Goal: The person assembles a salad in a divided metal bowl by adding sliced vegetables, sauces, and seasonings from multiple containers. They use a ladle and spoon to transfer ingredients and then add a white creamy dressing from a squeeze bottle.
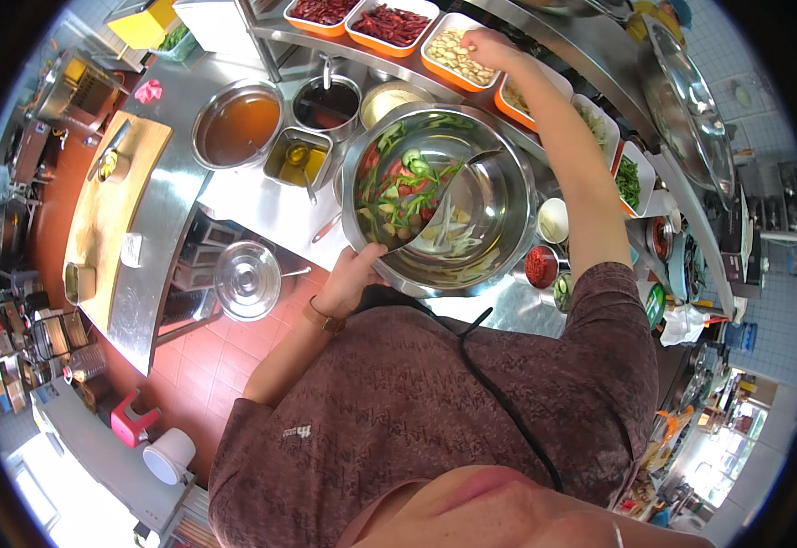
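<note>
My right hand (492,49) reaches to an orange tray with a white rim, its fingers curled together at the pale garlic cloves (453,57) in it. Closer to me, a large steel bowl (514,187) sits on the counter. My left hand (355,274) is closed on its near-left rim. Green pepper pieces (408,219), cucumber slices (414,163) and red pieces show at the bowl's left side. Pale onion strips (453,239) lie lower inside. A dark curved edge crosses the bowl from my left fingers; whether it belongs to a second vessel, I cannot tell.
Left of the bowl stand pots of orange broth (243,123) and dark liquid (327,105), plus an oil container (296,163) with a ladle. Trays of dried red chillies (389,25) line the raised shelf. Red paste (540,267) is at right; a wooden board (117,219) lies far left.
</note>
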Demonstrator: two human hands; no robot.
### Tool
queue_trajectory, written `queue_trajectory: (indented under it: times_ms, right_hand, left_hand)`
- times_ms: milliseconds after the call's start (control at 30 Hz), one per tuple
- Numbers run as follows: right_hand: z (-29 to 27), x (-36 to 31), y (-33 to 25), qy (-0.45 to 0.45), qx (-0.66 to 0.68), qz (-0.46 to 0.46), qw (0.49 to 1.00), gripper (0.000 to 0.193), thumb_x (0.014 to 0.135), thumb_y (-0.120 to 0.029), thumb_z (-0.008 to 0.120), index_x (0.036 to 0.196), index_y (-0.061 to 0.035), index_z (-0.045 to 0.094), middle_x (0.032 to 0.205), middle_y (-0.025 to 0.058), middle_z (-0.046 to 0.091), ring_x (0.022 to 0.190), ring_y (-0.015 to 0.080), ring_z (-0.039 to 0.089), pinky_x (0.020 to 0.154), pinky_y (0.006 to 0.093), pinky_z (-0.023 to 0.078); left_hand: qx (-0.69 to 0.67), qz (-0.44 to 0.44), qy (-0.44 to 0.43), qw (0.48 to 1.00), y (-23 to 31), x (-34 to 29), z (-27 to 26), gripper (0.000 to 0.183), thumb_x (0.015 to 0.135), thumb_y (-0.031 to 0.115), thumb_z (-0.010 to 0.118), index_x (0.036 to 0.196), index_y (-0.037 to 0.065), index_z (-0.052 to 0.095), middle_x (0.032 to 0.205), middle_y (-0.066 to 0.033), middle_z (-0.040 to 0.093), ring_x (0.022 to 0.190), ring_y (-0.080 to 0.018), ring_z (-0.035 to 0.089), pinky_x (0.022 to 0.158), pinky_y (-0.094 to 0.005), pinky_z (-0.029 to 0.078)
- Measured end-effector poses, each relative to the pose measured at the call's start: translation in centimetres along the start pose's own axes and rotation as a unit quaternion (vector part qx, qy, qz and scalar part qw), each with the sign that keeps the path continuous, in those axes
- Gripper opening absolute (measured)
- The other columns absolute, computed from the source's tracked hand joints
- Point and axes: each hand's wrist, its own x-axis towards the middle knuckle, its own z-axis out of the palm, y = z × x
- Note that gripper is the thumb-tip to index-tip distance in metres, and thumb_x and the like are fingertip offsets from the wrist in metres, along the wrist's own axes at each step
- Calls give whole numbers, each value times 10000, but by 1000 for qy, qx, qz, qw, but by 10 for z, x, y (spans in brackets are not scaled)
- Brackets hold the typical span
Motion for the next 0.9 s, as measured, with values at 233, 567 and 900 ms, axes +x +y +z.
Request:
queue_trajectory:
  times_ms: [233,567,900]
  right_hand:
    - [-10,-9,8,-19,218,75,973,217,951,-153,671,1157,-86,680,1000,68,746,748,159,709,682,321,570]
    - [-81,-90,-92,-200,350,15,915,296,972,-231,697,1236,-99,689,1080,35,700,780,92,676,693,279,550]
    - [21,7,-6,-43,150,-1,988,356,887,-321,754,1169,-106,724,1094,139,757,994,294,718,887,402,547]
  left_hand:
    - [5,-3,21,1000,9,4,-12,375,992,230,634,1266,-24,616,1062,-94,729,822,-193,702,692,-332,574]
    - [5,15,23,1000,19,20,-29,404,979,182,625,1329,-6,553,1171,-107,701,957,-222,721,717,-365,611]
    - [-4,15,18,1000,15,9,-8,366,995,217,627,1277,-14,589,1081,-90,723,813,-195,708,683,-336,577]
